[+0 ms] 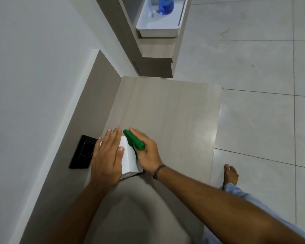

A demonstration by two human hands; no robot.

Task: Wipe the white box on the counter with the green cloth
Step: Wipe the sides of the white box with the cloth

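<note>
The white box [128, 155] stands on the wood-grain counter [165, 106], close to the wall side and just in front of a black wall socket [83, 153]. The left hand [106, 159] lies flat on the box's top, its fingers [113, 138] straight and close together, pressing down rather than gripping, so it looks to be steadying the box. The right hand [146, 154] sits against the box's right face, its fingers closed around the bunched green cloth [134, 140], which touches the upper right edge of the box. The relation that matters for the next stroke: the box lies immediately to the left of the cloth hand, its long axis seems to run away from the person toward the far end of the counter, and the cloth's roll lies roughly along that same line. The right hand is therefore the one placed to wipe, probably along the side face, while the left holds. Counted: 1 box, 1 cloth, 2 hands, 1 socket. Farther off, 1 blue bottle [165, 5] stands in 1 white tray [157, 23] on a shelf.
</note>
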